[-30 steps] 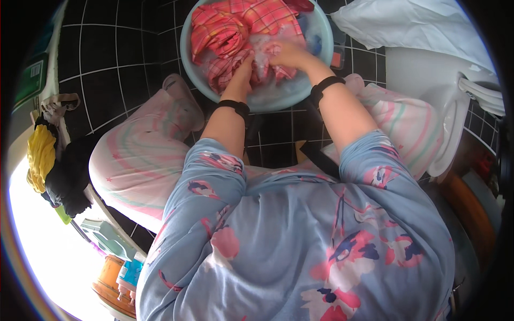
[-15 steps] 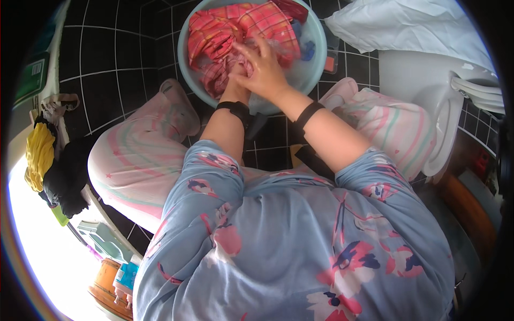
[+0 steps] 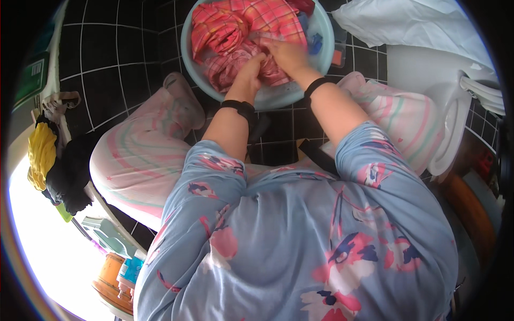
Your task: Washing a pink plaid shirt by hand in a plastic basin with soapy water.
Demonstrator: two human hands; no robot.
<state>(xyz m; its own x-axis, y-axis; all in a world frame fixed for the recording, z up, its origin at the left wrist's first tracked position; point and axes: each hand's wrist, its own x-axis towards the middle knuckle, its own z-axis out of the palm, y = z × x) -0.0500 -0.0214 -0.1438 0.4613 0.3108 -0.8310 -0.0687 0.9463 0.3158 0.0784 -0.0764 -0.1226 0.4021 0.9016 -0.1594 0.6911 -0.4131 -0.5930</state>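
A pale blue basin (image 3: 188, 58) sits on the floor in front of me with soapy water in it. Red and pink plaid cloth (image 3: 219, 32) lies bunched and wet inside, and a small dark blue cloth (image 3: 316, 44) shows by the right wall. My left hand (image 3: 249, 76) is closed on a lighter pink fold near the basin's front, its thumb up and its other fingers partly hidden. Close beside it, my right hand (image 3: 290, 56) bends over the same plaid cloth and grips it, slightly blurred, its fingertips partly hidden by the folds.
Dark tiles (image 3: 101, 45) cover the floor around the basin. My legs in striped pants flank it. White fabric (image 3: 412, 27) hangs over a white plastic seat (image 3: 417, 69) at the right. Yellow and black clothes (image 3: 42, 155) hang at the left, above pump bottles (image 3: 128, 273).
My right hand has come down from above the left, its spread fingers now bent onto the cloth. The lighter pink fold is spread wider between my hands. The basin appears slightly farther right.
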